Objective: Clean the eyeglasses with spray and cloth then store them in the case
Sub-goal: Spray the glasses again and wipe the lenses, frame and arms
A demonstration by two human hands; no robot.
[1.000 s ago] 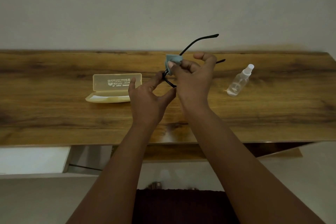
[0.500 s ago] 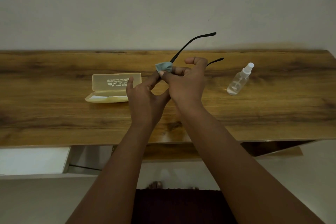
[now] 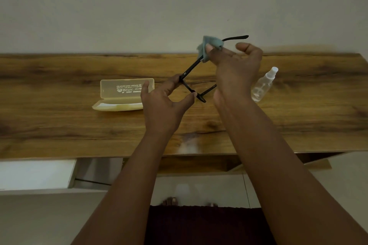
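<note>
The surface (image 3: 59, 125) is brown wood with a slight shine. The case (image 3: 127, 90) looks like cloudy yellow plastic. The bottle (image 3: 262, 85) is clear plastic. The cloth (image 3: 211, 44) looks soft.

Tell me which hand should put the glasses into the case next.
Left, probably. The left hand already pinches the glasses right beside the open case; the right hand is busy with the cloth.

Looks like a home room, dimly lit. Wood-grain laminate shelf or desk top (image 3: 59, 125) fixed against a plain painted wall (image 3: 119, 6), pale glossy floor (image 3: 39, 215) below, white panel (image 3: 35, 173) under the left edge. Only small personal items on it: translucent yellow eyeglass case (image 3: 125, 93), clear spray bottle (image 3: 262, 85).
</note>
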